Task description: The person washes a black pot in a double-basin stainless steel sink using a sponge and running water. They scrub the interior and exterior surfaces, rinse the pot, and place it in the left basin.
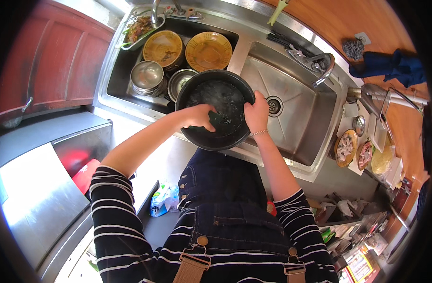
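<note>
A round black basin (221, 139) with water in its bottom is held over the front rim of a double stainless steel sink, near the divider. My right hand (257, 112) grips its right rim, thumb inside. Reaching inside over the left rim, my left hand (201, 116) has its thumb and fingers around a dark green thing, perhaps a scouring pad (213, 116), mostly hidden. Behind the basin, in the left bowl, are two stacks of yellow plates (163, 47) (208, 51), stacked metal bowls (147, 75) and another metal bowl (180, 79), partly covered by the basin.
The right sink bowl (290, 81) has a drain (274, 105) and a curved faucet (325, 72). A tray of food scraps (140, 30) sits at the back left. Dishes of raw food (346, 148) stand on the right counter. A steel wool scrubber (353, 48) hangs on the wall.
</note>
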The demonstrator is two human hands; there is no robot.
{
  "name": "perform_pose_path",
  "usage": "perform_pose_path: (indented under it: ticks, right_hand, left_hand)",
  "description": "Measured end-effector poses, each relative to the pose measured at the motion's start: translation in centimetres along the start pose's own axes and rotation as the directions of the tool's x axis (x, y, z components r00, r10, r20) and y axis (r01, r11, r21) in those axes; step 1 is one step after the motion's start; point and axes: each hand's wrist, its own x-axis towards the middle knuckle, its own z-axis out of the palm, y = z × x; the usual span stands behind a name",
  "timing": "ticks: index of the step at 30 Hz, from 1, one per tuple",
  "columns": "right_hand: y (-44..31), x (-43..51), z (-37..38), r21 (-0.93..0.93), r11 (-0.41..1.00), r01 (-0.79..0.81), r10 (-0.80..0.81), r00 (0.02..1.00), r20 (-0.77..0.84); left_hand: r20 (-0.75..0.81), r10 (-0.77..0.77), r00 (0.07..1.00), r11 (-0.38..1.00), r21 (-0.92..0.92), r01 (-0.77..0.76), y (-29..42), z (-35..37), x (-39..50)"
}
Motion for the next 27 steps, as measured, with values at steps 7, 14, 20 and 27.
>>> perform_pose_path:
  ticks: [7,14,20,27]
  right_hand:
    - [-0.2,0.0,0.2,0.057,0.995,0.079,-0.073,0.991,-0.109]
    - [-0.8,0.0,-0.3,0.011,0.999,-0.038,0.038,0.999,0.005]
    - [-0.9,-0.1,-0.5,0.01,0.999,-0.034,0.034,0.999,-0.003]
    - [-0.6,-0.1,-0.4,0.013,0.999,-0.033,0.033,0.999,-0.001]
  left_hand:
    - [0.011,0.216,0.976,0.974,-0.068,-0.215,-0.4,0.2,0.7]
    - [-0.256,0.076,0.964,0.857,0.511,0.068,0.8,1.9,4.5]
    - [-0.107,0.02,0.994,0.979,0.203,0.002,1.3,2.4,6.8]
    - [-0.135,0.084,0.987,0.98,0.19,-0.058,-0.2,1.2,7.3]
